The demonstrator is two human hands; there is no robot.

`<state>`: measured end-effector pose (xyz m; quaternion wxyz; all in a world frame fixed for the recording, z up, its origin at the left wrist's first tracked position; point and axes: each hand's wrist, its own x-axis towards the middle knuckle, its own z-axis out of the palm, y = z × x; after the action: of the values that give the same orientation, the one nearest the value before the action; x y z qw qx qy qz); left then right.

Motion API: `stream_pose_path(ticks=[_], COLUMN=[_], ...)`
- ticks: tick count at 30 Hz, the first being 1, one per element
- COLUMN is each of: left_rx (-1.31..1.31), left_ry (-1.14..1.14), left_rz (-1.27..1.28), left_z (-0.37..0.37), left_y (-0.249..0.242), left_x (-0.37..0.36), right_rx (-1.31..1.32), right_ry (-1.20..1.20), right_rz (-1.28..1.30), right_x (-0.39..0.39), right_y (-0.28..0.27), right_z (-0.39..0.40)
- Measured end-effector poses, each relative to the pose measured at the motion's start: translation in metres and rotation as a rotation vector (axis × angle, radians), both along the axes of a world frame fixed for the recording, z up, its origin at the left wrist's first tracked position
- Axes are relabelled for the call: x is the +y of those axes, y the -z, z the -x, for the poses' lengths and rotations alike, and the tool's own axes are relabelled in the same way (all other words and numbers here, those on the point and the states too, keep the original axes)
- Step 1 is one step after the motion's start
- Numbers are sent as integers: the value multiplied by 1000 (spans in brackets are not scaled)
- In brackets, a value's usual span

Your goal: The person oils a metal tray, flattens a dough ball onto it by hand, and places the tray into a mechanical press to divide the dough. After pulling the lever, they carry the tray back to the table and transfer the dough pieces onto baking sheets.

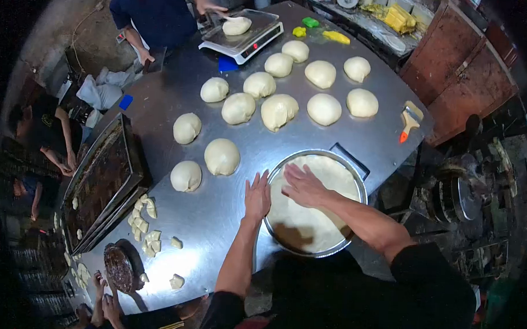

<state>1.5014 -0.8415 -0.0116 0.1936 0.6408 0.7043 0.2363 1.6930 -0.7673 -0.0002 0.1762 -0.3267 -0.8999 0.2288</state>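
Observation:
A round metal pan (360,194) stands at the table's near edge with a flat sheet of pale dough (308,221) spread inside it. My right hand (302,185) lies on the dough at the upper left of the pan, fingers spread and palm down. Against the pan's left rim rests my left hand (257,197), its fingers stretched out and holding nothing. Left of and beyond the pan sit several smooth dough balls, among them a large one (222,156) close to my left hand.
A scale (244,39) bears dough near a co-worker (155,16). A brush (412,120) lies at the right edge. Trays (103,176), small dough pieces (151,242) and a dark round mass (120,268) are at left, near another person's hands (109,301).

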Motion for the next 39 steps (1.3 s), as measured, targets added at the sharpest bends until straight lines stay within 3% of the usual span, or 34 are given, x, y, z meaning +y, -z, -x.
stream_pose_path(ticks=[1,2,3,5,6,7,8,9,11,13,15,16,17,19,23,25,27,28,29,30,31,33,34,35,36,37,38,39], left_rx=[-9,244,495,488,388,285,367,361,351,345,384,471,466,380,418,416,430,471,471,410,355,282,-36,-354,-208,-201,-101,-5], left_ry=[-1,-53,-100,-69,93,250,315,329,236,242,223,268,283,386,222,185,241,385,386,384,360,302,187,76,38,26,28,26], left_rz=[-6,-88,-193,-188,-202,-212,-230,-234,-263,-201,129,260,265,-63,-47,-92,0,-87,-78,-90,-144,-102,-10,56,-179,-177,-108,-42], left_z=[-4,-7,-11,-31,-40,-49,-53,-54,-61,-62,-62,-70,-73,-69,-67,-67,-74,-77,-79,-78,-78,-68,-55,-41,-26,-15,-4,4], left_y=[-1,-2,-5,-17,-22,-23,-9,-3,9,9,-5,-27,-17,-1,12,-4,-18,-16,-8,6,11,-6,-38,-59,-52,-37,-24,-9], left_x=[0,-12,-9,2,14,25,33,35,28,27,22,28,30,35,19,13,18,26,30,23,34,21,24,39,38,32,32,32], right_rx=[-54,-167,-148,74,57,-104,-250,-249,-190,-210,-309,-185,-249,-177,-243,-79,-105,-151,-193,-173,-166,-240,-60,-133,-83,-31,-20,-173], right_ry=[-54,72,18,5,19,-42,-97,-81,49,84,9,190,161,161,139,88,138,185,234,254,247,235,256,260,177,91,83,89], right_rz=[315,514,165,-328,-322,199,727,728,7,79,237,213,22,178,127,525,401,283,178,-179,-194,499,400,345,84,-166,-170,64], right_x=[15,21,25,25,34,55,63,56,28,31,37,14,-5,0,-4,16,3,-6,-17,-18,5,21,24,27,20,14,18,27], right_y=[-16,-70,-65,17,1,-35,-52,-37,7,-3,-6,4,11,10,0,-3,1,5,11,14,-6,-59,-46,-42,-17,-9,-3,-21], right_z=[4,3,-4,-22,-26,-23,-24,-33,-62,-59,-60,-66,-81,-79,-93,-88,-89,-94,-96,-93,-87,-71,-68,-56,-49,-41,-32,-15])
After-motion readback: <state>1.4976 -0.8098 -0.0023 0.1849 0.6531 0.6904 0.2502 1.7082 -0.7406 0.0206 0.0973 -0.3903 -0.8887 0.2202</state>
